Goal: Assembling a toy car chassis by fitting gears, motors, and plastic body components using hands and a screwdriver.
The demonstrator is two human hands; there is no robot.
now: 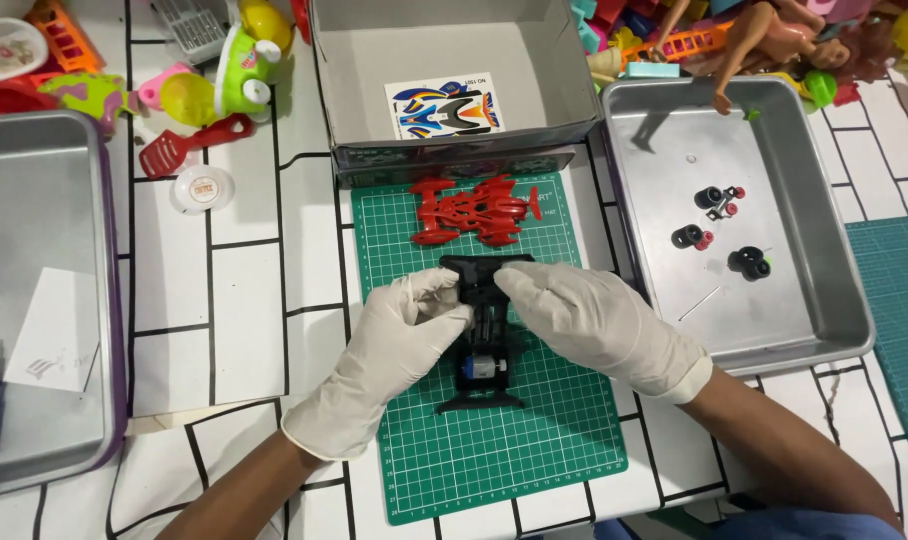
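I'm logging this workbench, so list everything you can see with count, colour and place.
chassis: 1, black, on the mat, held by both hands
car body shell: 1, red, top of mat
cutting mat: 1, green, centre
cardboard box: 1, grey, open, above mat
sticker sheet: 1, multicoloured, in box
right tray: 1, metal, holds wheels
wheel sets: 3, black
left tray: 1, metal
toy pile: mixed, top edge
left hand: white glove
right hand: white glove

matt black plastic chassis (481,335), glossy red shell (472,209), brushed metal tray (824,270)
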